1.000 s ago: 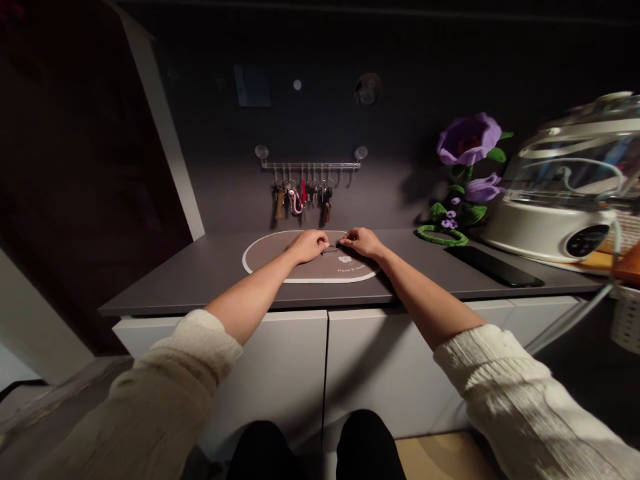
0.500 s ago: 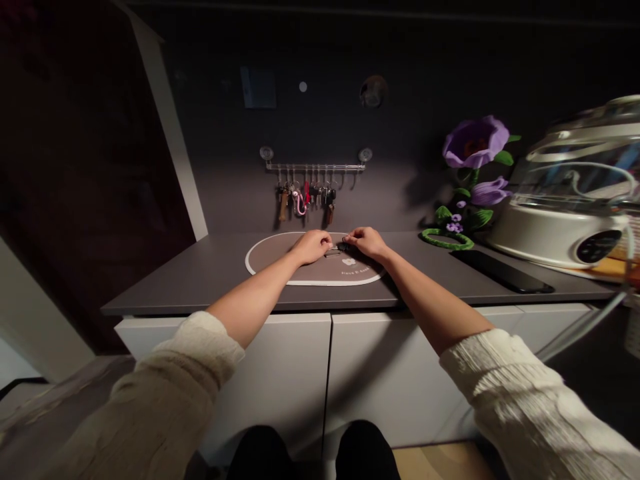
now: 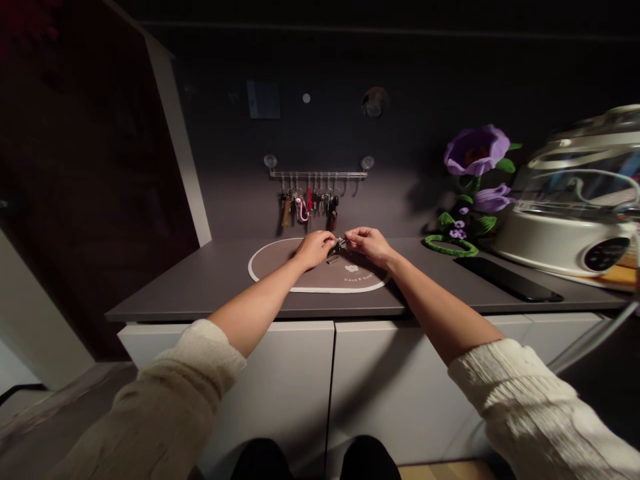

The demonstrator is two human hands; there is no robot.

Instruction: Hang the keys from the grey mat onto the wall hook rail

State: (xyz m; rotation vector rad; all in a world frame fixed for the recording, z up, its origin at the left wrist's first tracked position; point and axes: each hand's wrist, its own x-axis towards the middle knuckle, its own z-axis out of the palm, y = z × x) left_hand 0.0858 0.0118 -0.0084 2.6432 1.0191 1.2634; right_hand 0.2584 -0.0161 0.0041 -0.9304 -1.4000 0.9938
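A small bunch of keys hangs between my two hands, just over a brown oval mat with a white rim. On its left side, my left hand pinches the bunch with closed fingers. My right hand grips it from the right, fingertips together. The exact part that each hand holds is too small to make out. More keys, with pink, red and brown tags among them, hang from a clear hook rail on the wall behind.
At the right of the grey counter are a purple knitted flower with a green ring base, a black phone lying flat, and a white appliance with a clear top. White cabinet doors are below the counter.
The bunch of keys has been lifted a little off the mat between my hands. The whole view has shifted slightly, so the scene sits lower.
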